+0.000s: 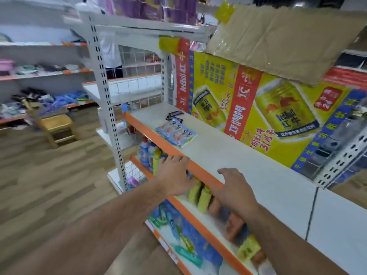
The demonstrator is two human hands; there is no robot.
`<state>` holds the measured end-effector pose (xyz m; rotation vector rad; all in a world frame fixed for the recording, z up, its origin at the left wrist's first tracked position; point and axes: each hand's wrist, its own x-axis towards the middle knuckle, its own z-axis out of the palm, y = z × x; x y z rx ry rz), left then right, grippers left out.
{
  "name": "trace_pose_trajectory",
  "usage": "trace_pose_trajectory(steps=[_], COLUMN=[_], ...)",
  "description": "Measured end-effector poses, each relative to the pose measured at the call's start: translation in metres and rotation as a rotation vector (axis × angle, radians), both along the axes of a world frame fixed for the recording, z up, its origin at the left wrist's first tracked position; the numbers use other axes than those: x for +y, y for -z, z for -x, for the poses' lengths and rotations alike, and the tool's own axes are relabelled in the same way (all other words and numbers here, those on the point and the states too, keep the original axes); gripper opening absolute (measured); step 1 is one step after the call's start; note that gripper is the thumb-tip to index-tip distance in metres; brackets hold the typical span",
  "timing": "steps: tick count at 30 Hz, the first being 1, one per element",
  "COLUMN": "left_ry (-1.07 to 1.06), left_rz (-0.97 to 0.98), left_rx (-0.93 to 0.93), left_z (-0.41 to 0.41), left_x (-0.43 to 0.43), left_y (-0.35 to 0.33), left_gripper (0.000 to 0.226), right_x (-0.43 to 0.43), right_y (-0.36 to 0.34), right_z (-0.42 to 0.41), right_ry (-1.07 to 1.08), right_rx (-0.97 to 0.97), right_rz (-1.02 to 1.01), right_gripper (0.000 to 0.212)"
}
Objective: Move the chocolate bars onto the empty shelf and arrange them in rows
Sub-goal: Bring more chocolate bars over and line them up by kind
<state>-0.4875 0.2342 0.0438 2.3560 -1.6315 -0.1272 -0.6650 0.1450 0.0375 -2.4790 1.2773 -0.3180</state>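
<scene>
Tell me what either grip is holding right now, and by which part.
Nothing is held. The left grip lays its fingers over the shelf's orange front edge; the right grip is open beside it, empty.

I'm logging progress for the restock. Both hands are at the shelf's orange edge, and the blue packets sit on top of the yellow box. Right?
Not quite. The head view shows the blue packets lying flat on the shelf, in front of the yellow box, not on top of it. The left hand and right hand are indeed at the orange edge.
</scene>
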Motion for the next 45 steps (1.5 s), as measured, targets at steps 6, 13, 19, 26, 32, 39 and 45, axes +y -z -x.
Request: trace_pose_trajectory(steps=[6, 13, 19, 26, 32, 39, 45], left_ry=[-0.053, -0.072, -0.123, -0.125, -0.019, 0.156, 0.346], left_rz=[0.061, 0.008, 0.008, -0.012, -0.046, -0.076, -0.125], left_rx=[0.042, -0.013, -0.002, 0.014, 0.044, 0.038, 0.043], left_z=[-0.071, -0.142, -0.208, -0.26, -0.31, -0.362, -0.387], left_x=[-0.012, -0.064, -0.12, -0.181, -0.235, -0.306, -0.349], left_y=[0.012, 0.018, 0.013, 0.014, 0.03, 0.041, 0.05], left_gripper=[0.059, 0.063, 0.059, 0.05, 0.043, 0.047, 0.036], right_x=[-0.026, -0.088, -0.155, -0.209, -0.245, -0.273, -0.288], right_y=[0.0, 0.009, 0.008, 0.015, 0.024, 0.028, 0.033], right_z=[-0.071, -0.148, -0.213, -0.261, -0.3, -0.348, -0.374], right_ry=[-0.053, -0.106, -0.144, -0.178, -0.132, -0.18, -0.099], right_rx=[0.015, -0.008, -0.041, -0.068, -0.055, -0.025, 0.144], right_rz=[0.016, 0.034, -0.024, -0.05, -0.065, -0.123, -0.141], right_gripper=[0.056, 0.053, 0.047, 0.045, 0.039, 0.029, 0.032])
